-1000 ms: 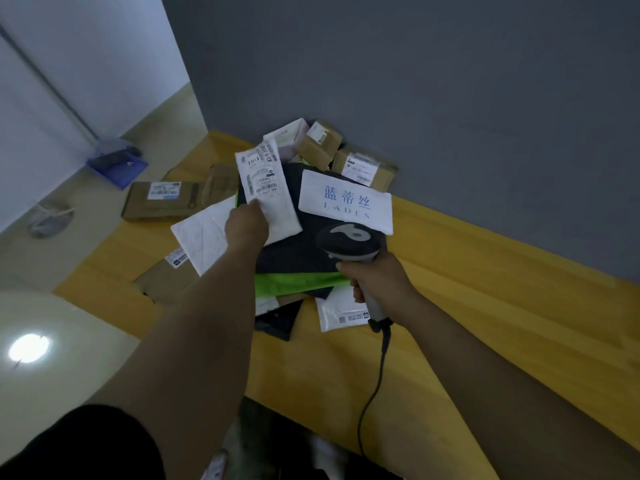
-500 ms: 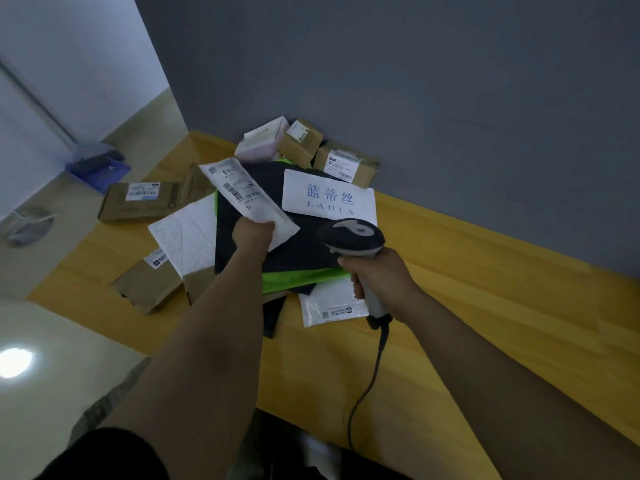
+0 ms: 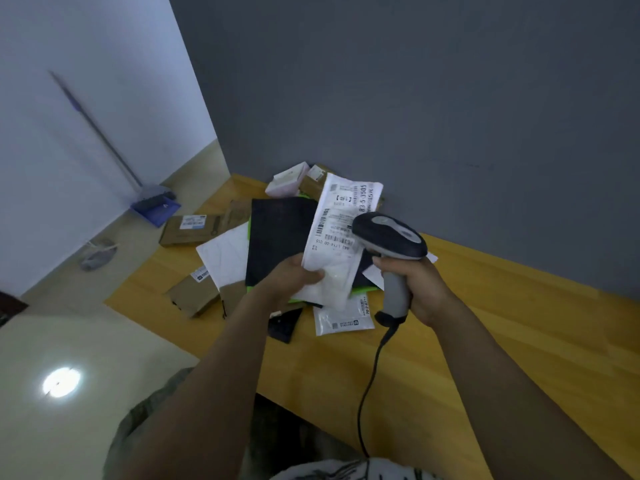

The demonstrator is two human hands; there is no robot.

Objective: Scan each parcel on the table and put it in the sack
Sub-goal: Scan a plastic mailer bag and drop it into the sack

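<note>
My left hand (image 3: 289, 278) grips the lower end of a white soft parcel (image 3: 337, 233) and holds it up above the pile, its barcode label facing me. My right hand (image 3: 420, 287) holds the grey and black corded barcode scanner (image 3: 389, 237) by its handle, the head right beside the label. Under them a heap of parcels lies on the wooden table (image 3: 485, 341): a black and green bag (image 3: 277, 237), a white padded mailer (image 3: 227, 254) and a small white pouch (image 3: 343, 318). The sack is out of view.
Brown cardboard boxes (image 3: 188, 228) (image 3: 194, 294) sit at the table's left corner, more boxes (image 3: 313, 181) and a pale pink packet (image 3: 285, 180) against the grey wall. A blue dustpan with a broom (image 3: 156, 204) stands on the floor at left. The scanner cable (image 3: 370, 393) hangs off the table's front edge.
My left hand has lifted the white parcel up and to the right, turning its label toward the scanner. My right hand has raised the scanner up to it.
</note>
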